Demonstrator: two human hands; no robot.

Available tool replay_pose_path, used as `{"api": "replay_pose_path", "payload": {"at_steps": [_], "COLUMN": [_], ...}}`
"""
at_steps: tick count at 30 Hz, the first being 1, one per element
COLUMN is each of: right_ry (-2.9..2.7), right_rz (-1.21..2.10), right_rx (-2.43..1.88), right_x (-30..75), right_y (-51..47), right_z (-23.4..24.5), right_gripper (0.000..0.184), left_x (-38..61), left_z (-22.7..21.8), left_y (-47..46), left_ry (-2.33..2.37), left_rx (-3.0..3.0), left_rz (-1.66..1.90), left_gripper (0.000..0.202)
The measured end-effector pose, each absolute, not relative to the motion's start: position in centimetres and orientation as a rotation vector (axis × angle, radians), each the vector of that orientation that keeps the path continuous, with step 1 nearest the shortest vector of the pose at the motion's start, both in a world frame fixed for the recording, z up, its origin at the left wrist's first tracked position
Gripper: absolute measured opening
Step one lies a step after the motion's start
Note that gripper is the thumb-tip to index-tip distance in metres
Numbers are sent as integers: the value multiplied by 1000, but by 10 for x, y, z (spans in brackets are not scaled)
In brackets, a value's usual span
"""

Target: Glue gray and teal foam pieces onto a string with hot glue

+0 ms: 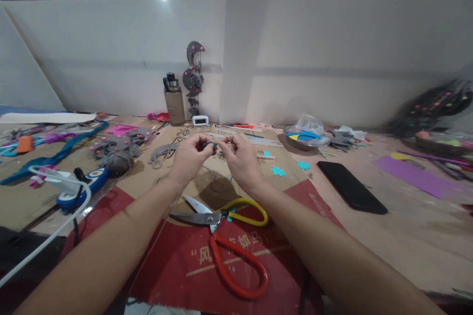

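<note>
My left hand [191,156] and my right hand [242,160] are raised over the cardboard, fingertips nearly meeting. Both are closed in a pinch. A small dark bit [210,145] shows at the left fingertips, too small to name; what the right fingers pinch is hidden. Beneath the hands, a thin grey strand [211,173] curls over the board. Closer to me lie large scissors [212,218], blades apart, with one yellow and one red handle. Teal flower-shaped cutouts [278,171] rest to the right of my right hand.
Grey yarn [116,161], a blue power strip [94,184] and a white cable [85,202] are at left. A bottle [175,106] and a small clock [200,120] stand by the white partition [314,59]. At right are a black phone [349,187] and a bowl [301,143].
</note>
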State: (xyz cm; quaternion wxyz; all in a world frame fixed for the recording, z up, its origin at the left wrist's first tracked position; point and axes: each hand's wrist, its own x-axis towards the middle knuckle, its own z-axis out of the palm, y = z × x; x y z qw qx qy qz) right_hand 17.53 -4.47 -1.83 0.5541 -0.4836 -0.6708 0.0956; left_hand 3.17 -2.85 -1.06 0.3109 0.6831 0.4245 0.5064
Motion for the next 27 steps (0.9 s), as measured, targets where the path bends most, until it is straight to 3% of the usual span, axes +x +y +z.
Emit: {"api": "replay_pose_path", "payload": {"at_steps": [27], "right_ry": [-1580], "right_rz": [316], "right_rx": [-1161], "right_x": [175], "right_y": [-42], "right_z": [-23], "right_gripper": [20], "left_x": [33], "left_z": [-14], "left_y": [-25], "left_ry": [988], "left_rx": [1568], "left_rz": [1339], "left_gripper": [21]}}
